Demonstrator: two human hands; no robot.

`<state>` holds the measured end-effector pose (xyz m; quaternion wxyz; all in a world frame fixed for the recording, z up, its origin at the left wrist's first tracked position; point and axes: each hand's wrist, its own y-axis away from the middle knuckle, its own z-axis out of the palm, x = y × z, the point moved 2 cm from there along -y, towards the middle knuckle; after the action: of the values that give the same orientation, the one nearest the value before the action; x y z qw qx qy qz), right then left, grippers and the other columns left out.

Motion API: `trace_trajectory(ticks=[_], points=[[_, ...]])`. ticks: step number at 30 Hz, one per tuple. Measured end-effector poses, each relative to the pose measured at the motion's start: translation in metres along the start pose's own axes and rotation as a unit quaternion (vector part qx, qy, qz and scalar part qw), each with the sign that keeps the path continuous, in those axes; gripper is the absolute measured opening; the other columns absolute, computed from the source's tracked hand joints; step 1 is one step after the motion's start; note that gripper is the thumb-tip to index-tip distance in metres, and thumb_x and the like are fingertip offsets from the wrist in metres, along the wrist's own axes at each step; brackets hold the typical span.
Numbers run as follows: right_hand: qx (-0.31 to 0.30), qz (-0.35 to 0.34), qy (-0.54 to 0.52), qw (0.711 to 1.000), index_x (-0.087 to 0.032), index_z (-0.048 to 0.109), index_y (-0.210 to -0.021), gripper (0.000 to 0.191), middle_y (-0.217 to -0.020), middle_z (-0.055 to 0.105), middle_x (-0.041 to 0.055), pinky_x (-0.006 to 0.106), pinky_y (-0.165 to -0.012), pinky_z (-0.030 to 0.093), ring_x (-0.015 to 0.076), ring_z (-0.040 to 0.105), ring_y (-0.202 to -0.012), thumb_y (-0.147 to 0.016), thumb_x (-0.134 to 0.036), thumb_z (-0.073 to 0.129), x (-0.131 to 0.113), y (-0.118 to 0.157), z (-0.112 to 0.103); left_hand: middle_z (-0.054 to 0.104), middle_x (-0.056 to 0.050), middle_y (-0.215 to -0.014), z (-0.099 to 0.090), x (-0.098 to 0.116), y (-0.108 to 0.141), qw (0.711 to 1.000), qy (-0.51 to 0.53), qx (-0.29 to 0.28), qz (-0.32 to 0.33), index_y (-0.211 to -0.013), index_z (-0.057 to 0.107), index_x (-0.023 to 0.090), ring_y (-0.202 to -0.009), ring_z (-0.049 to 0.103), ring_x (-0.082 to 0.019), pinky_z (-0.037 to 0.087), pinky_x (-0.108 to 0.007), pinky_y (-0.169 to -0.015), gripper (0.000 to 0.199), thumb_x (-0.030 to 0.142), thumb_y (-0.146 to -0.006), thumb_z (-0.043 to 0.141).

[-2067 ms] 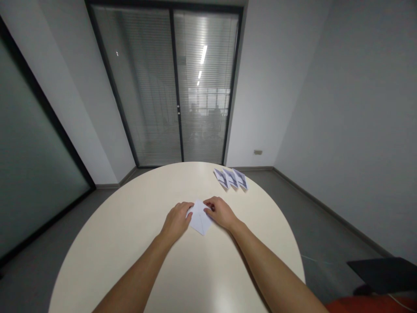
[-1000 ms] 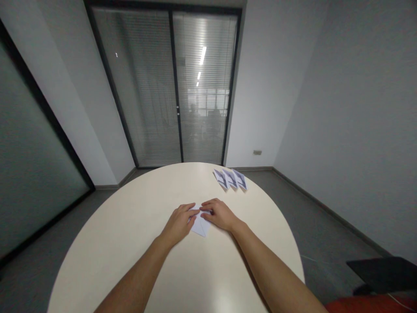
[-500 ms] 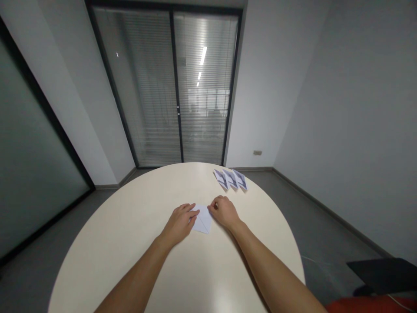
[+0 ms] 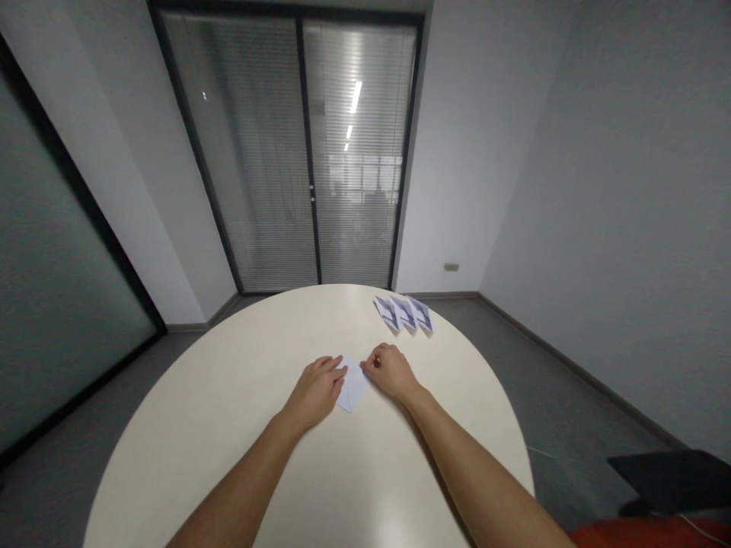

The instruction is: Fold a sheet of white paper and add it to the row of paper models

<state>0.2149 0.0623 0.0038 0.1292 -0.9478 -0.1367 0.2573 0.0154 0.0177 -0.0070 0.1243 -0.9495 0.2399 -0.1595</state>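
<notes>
Left hand [image 4: 315,387]: fingers spread, resting on the left side of the paper [image 4: 354,387].
Right hand [image 4: 391,371]: thumb and forefinger pinching the paper's right corner.
Paper: white, folded, on the round table [image 4: 228,426], between both hands.
Folded pieces [image 4: 404,313]: three, in a row near the table's far right edge.

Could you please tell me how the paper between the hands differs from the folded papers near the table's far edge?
The paper has the left hand resting on it and the right hand at its edge; the folded papers lie apart from both hands. The paper is one piece and looks fairly flat, while the folded papers form a row of three with darker shaded areas. Both are whitish and on the table.
</notes>
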Motion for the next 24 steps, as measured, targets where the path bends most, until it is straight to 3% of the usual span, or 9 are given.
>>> trace_trajectory(ticks=[5,11,14,18,24], points=[[-0.008,0.064,0.012,0.998,-0.018,0.072,-0.069,0.029,-0.083,0.074,0.0139,0.031,-0.069,0.043,0.0246,0.067,-0.079,-0.086,-0.038,0.061,0.008,-0.001,-0.006,0.057,-0.009,-0.145,-0.002,0.0,0.001,1.0,-0.019,-0.004,-0.006,-0.129,0.067,0.021,-0.125,0.053,-0.028,0.044,-0.046,-0.105,0.038,0.027,-0.099,0.044],[0.013,0.043,-0.006,0.999,-0.019,0.071,-0.068,0.026,-0.083,0.074,0.0111,0.028,-0.067,0.043,0.0215,0.066,-0.077,-0.083,-0.038,0.065,0.006,0.001,-0.009,0.056,-0.01,-0.145,-0.005,0.003,0.004,0.999,-0.043,-0.004,-0.016,-0.133,0.063,0.023,-0.121,0.053,-0.03,0.044,-0.047,-0.102,0.041,0.032,-0.098,0.046],[-0.004,0.067,-0.043,0.997,-0.02,0.072,-0.072,0.022,-0.083,0.075,0.0087,0.028,-0.066,0.043,0.02,0.066,-0.074,-0.082,-0.038,0.065,0.006,0.0,-0.005,0.054,-0.011,-0.147,-0.005,0.004,0.005,0.999,-0.048,-0.011,-0.01,-0.136,0.06,0.021,-0.121,0.052,-0.031,0.043,-0.047,-0.103,0.044,0.035,-0.098,0.045],[-0.023,0.104,-0.126,0.986,-0.021,0.071,-0.079,0.023,-0.082,0.074,0.0053,0.028,-0.067,0.044,0.0197,0.066,-0.073,-0.083,-0.042,0.064,0.01,-0.002,0.002,0.053,-0.012,-0.148,-0.004,0.003,0.005,0.999,-0.033,-0.007,-0.01,-0.136,0.06,0.021,-0.123,0.051,-0.031,0.041,-0.048,-0.105,0.044,0.036,-0.098,0.045],[-0.014,0.048,-0.242,0.969,-0.018,0.064,-0.106,0.028,-0.073,0.068,0.0,0.025,-0.062,0.045,0.016,0.062,-0.067,-0.088,-0.039,0.059,0.009,-0.002,0.01,0.052,-0.011,-0.149,-0.004,0.002,0.005,1.0,-0.013,-0.004,-0.01,-0.138,0.059,0.023,-0.126,0.05,-0.031,0.04,-0.049,-0.107,0.044,0.037,-0.097,0.047]])
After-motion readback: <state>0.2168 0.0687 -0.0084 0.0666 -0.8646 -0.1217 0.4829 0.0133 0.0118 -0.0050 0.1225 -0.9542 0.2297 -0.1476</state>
